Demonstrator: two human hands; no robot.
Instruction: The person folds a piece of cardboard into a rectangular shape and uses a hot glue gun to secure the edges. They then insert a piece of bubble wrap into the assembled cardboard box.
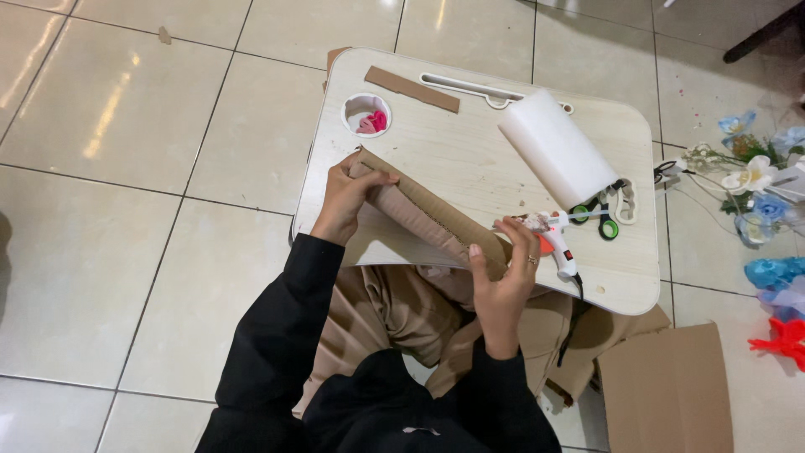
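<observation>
A: What are the 2 hands doing?

B: Both grip 1 long strip of corrugated cardboard (428,216) that slants across the near edge of the lap desk (470,159). The left hand (348,200) is closed over its far end, thumb on top. The right hand (503,273) pinches the near end, fingers curled around it.

A: What lies by the right hand?

B: Just beyond its fingertips a glue gun (555,243) lies on the desk, and past that, green-handled scissors (597,216) touch a roll of white paper (556,149).

A: And near the left hand?

B: Above it, a round cup hole (366,114) holds pink scraps. Further off lies a short cardboard strip (411,88). Artificial flowers (755,189) lie on the tiled floor, well to the right of the right hand, and a flat cardboard sheet (667,390) lies below them
</observation>
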